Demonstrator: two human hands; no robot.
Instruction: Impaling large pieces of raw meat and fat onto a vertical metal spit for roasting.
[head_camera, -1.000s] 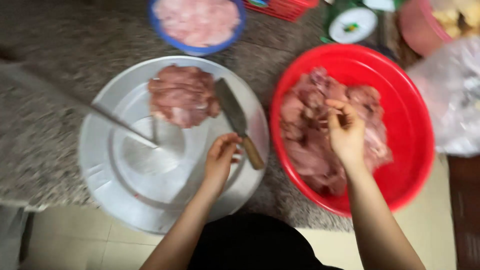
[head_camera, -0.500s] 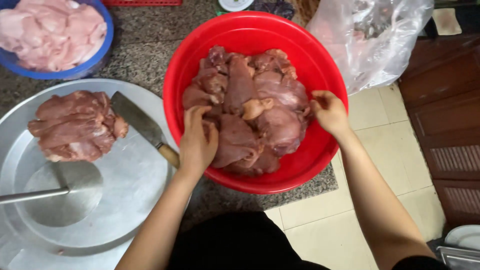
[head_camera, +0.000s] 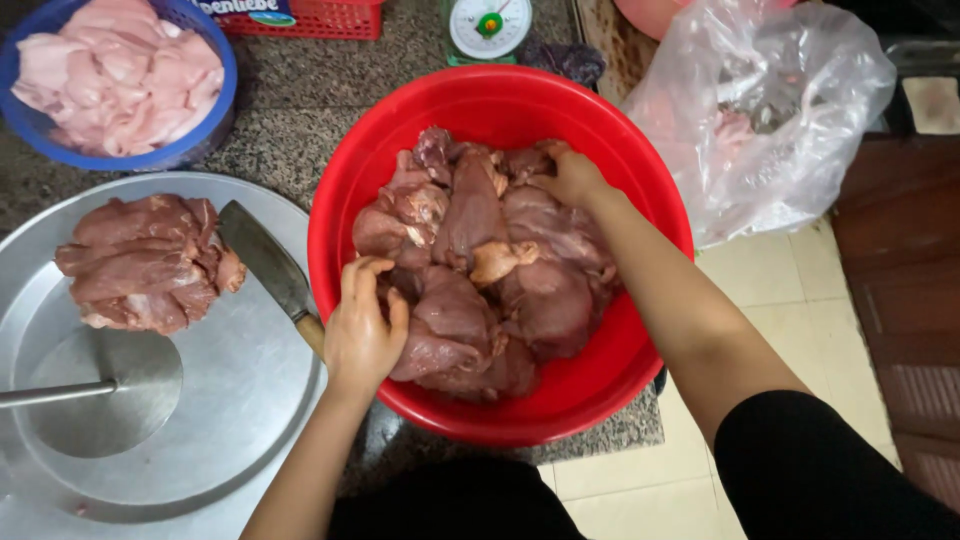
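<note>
Both hands have shifted within the red basin (head_camera: 640, 180): right hand (head_camera: 568, 172) now grips dark meat (head_camera: 480, 260) at the basin's far side, left hand (head_camera: 362, 325) curls over meat at its near-left rim.

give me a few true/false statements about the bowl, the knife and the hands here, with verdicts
1. Both hands are in the red basin of dark raw meat. True: the left hand and the right hand rest on pieces.
2. The cleaver is held in the right hand. False: it lies on the metal tray, held by neither hand.
3. The blue bowl holds pale pink meat. True.
4. The metal tray is bare. False: a pile of dark meat lies on it.
5. A clear plastic bag sits right of the basin. True.
</note>
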